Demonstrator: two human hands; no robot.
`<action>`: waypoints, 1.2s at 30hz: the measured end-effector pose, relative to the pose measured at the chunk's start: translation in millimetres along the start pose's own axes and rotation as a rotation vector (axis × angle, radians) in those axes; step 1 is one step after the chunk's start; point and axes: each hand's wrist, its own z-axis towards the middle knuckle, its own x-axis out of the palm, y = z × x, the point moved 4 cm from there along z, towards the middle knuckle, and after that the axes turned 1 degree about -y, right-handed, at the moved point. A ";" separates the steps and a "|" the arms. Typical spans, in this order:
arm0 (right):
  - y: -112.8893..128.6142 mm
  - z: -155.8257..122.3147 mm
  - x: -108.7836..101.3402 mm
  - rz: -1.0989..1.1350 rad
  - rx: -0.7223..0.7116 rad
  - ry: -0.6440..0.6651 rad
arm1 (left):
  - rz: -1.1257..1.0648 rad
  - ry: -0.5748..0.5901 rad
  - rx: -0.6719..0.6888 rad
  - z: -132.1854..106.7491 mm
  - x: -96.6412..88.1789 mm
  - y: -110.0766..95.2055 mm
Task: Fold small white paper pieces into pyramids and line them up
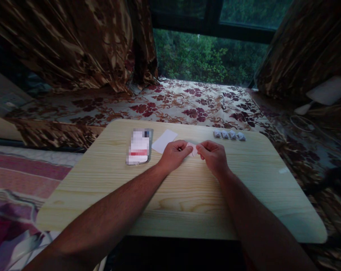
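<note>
My left hand (174, 154) and my right hand (214, 156) meet over the middle of a light wooden table (187, 203). Both pinch a small pale pink piece of folded paper (192, 149) between fingertips and thumbs, just above the tabletop. A blank white paper sheet (164, 141) lies flat just left of my left hand. Several small folded paper pieces (229, 134) sit in a row near the table's far edge, to the right of my hands.
A flat packet with a pixelated label (139, 146) lies on the table's left part. Behind the table lies a floral cloth (187, 101), with patterned curtains (82, 41) on both sides of a window. A striped bedspread (20, 177) is at left.
</note>
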 end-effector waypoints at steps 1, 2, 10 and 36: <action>0.0 -0.1 0.1 0.001 -0.005 0.006 | -0.008 -0.008 0.012 0.3 -0.3 -0.3; -0.1 -0.3 0.3 -0.004 -0.011 0.013 | -0.033 -0.011 0.017 0.6 -0.2 0.1; -3.8 -0.4 3.4 -0.008 0.000 0.024 | -0.194 -0.009 0.028 0.6 1.7 4.9; -12.0 0.0 6.4 0.089 0.013 0.029 | -0.244 -0.129 0.048 4.3 -7.0 10.9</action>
